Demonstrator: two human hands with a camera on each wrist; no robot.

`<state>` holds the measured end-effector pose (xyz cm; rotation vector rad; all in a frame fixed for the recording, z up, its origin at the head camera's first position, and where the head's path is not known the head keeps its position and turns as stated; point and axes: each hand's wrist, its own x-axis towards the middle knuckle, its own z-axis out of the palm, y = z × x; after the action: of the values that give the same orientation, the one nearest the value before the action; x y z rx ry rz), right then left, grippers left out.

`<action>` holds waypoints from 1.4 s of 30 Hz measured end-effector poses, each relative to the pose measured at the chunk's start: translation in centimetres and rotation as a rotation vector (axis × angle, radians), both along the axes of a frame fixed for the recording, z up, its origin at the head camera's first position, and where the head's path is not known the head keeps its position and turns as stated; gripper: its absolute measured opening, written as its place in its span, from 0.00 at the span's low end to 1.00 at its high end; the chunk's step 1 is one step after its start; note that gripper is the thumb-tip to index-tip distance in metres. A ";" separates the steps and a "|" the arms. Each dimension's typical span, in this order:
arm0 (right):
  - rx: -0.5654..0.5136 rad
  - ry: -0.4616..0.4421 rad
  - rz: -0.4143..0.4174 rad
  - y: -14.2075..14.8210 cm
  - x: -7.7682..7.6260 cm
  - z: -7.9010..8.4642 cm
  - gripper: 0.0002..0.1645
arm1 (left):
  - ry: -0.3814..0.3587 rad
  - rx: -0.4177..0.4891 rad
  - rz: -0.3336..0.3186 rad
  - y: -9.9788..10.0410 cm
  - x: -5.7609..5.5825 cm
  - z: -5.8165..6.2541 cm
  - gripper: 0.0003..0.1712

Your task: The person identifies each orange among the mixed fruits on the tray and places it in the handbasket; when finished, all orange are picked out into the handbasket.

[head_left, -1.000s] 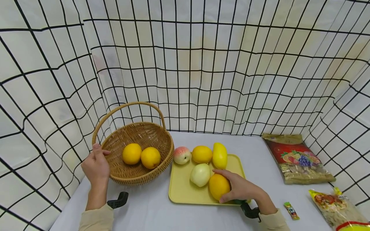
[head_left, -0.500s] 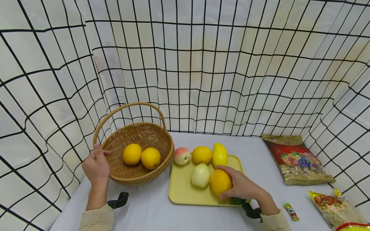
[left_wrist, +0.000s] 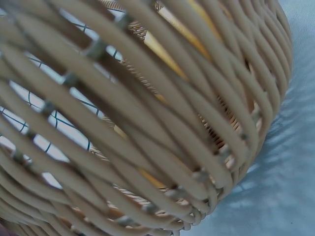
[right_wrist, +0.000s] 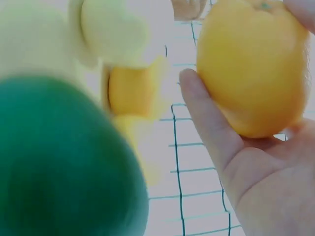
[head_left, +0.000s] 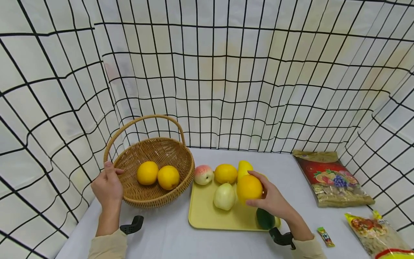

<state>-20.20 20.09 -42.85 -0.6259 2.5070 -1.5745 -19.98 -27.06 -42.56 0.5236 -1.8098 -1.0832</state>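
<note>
My left hand (head_left: 108, 185) grips the left side of the wicker basket (head_left: 155, 203) where its handle meets the rim. The basket leans toward me, with one orange (head_left: 147, 172) beside another orange (head_left: 168, 177) inside. Only its woven wall (left_wrist: 147, 108) shows in the left wrist view; that hand is almost wholly hidden there. Between thumb and fingers, my right hand (head_left: 275, 201) holds an orange (head_left: 248, 189) raised above the yellow tray (head_left: 220, 222). A dark green fruit (head_left: 265, 218) lies on the tray below that hand, and a pale green pear (head_left: 224, 196) left of it.
Behind the pear are a peach (head_left: 203, 175), a lemon (head_left: 225, 173) and a partly covered yellow mango (head_left: 244, 168). At right lie a red-gold bag (head_left: 334, 180), a clear food packet (head_left: 380, 233) and a small wrapped snack (head_left: 326, 236). Gridded cloth encloses the table.
My right hand has lifted the orange off the tray, up and slightly right. The dark green fruit, mostly hidden before, now shows. The left hand and basket stay in place.
</note>
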 end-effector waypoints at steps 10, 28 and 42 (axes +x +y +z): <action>-0.226 -0.013 -0.046 -2.7 0.5 -0.2 0.51 | -0.006 0.001 -0.004 0.0 0.0 0.0 0.39; -0.325 -0.065 -0.146 -8.9 0.4 2.2 0.41 | 0.008 0.006 -0.006 0.1 0.0 0.1 0.40; -0.334 0.033 -0.112 -15.4 -0.6 2.7 0.42 | -0.001 0.006 -0.004 -0.1 0.0 -0.1 0.40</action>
<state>-20.76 4.67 -40.15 -0.5576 2.3558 -2.0644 -19.95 -27.13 -42.64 0.5246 -1.8092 -1.0917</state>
